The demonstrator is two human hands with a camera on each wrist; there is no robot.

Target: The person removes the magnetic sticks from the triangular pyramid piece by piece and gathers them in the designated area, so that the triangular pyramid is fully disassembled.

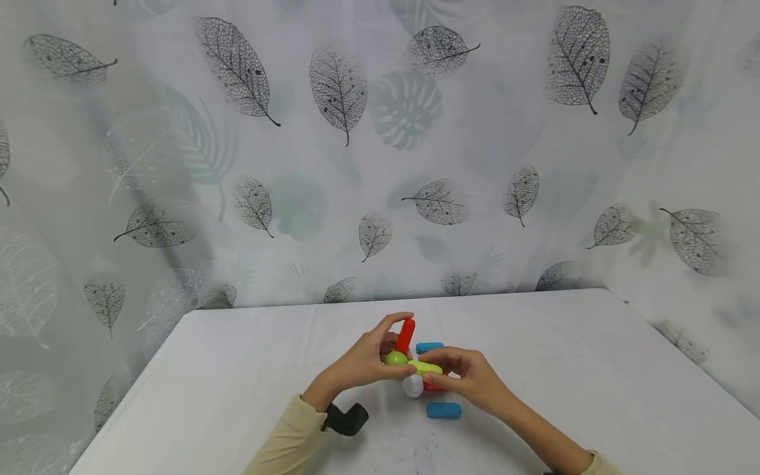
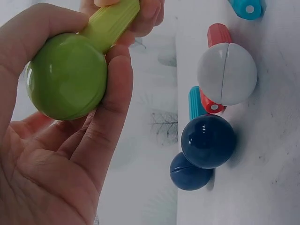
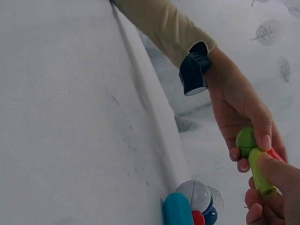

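Observation:
My left hand (image 1: 365,357) holds a glossy green ball (image 1: 396,358) between thumb and fingers. From the ball a red stick (image 1: 406,336) stands up, slightly tilted, with the left index fingertip at its top. My right hand (image 1: 475,380) pinches a ribbed yellow-green stick (image 3: 260,173) between thumb and fingers. One end of that stick meets the green ball; whether it is attached I cannot tell. In the left wrist view the green ball (image 2: 68,76) rests against the left thumb and fingers, and the yellow-green stick (image 2: 110,23) reaches toward the right fingers.
On the white table (image 1: 237,382) lie a white ball (image 1: 413,386), a red stick (image 1: 434,386), a near blue stick (image 1: 444,410) and a far blue stick (image 1: 429,347). The left wrist view shows two dark blue balls (image 2: 208,141). Behind hangs a leaf-patterned curtain (image 1: 380,165).

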